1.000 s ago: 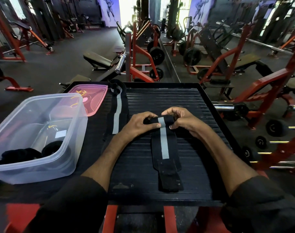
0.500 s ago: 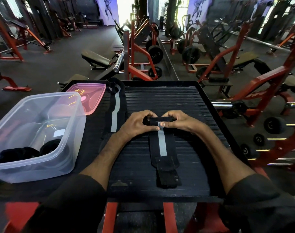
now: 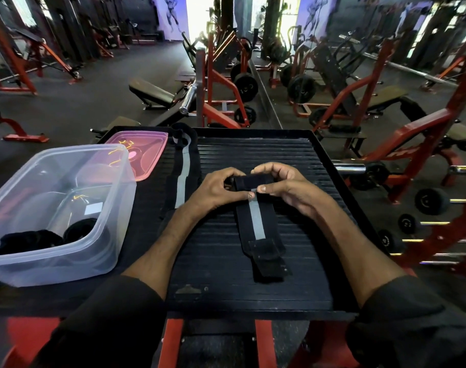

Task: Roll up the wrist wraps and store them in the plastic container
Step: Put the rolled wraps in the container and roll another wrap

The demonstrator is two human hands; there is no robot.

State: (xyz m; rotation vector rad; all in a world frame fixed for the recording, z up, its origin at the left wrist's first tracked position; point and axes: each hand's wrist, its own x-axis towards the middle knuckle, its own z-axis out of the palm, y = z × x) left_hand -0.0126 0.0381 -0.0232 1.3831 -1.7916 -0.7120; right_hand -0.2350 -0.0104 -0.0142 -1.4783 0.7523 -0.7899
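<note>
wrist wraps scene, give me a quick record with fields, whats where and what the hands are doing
setting: gym, black ribbed platform
wrap in work: black wrist wrap with grey stripe, far end rolled, rest flat toward the person
left hand: gripping the left end of the roll
right hand: gripping the right end of the roll
second wrap: unrolled, flat, left of the hands
plastic container: clear, open, dark rolled items inside
pink lid: behind the container

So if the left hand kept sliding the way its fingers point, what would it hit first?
The left hand points rightward across the wrap's rolled end, which it already grips. Just beyond comes the right hand, pinching the same roll from the other side.
</note>
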